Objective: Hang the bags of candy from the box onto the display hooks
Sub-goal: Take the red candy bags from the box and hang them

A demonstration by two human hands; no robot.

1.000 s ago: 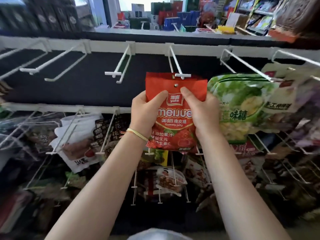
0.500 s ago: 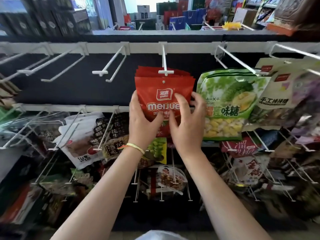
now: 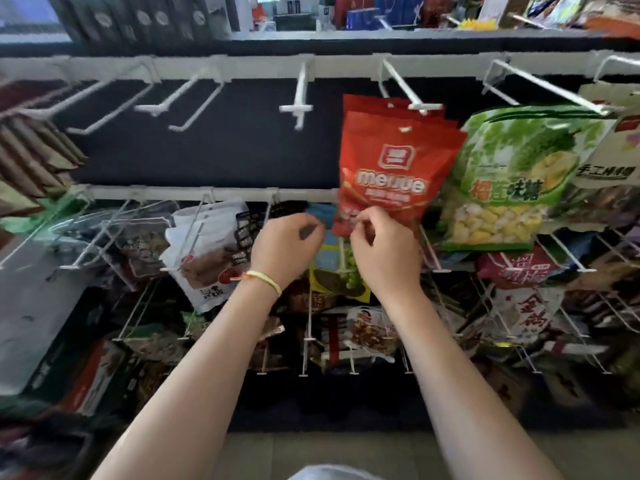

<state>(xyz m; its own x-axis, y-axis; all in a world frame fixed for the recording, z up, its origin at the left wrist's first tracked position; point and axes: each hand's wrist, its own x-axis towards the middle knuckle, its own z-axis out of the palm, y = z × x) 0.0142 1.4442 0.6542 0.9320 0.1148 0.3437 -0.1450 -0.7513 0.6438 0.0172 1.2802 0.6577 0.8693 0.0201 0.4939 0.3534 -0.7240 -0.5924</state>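
On hook [image 3: 412, 95]: red candy bags [image 3: 394, 168] | hands: left [image 3: 287, 247] curled, empty; right [image 3: 382, 251] seemingly pinching bag's blurred bottom edge

Bare forearms; yellow band [image 3: 266, 279] circles left wrist.

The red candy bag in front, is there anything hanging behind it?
Yes. Behind the red candy bag, the top edges of more red bags show, stacked on the same white hook. Their fronts are covered, so how many cannot be told.
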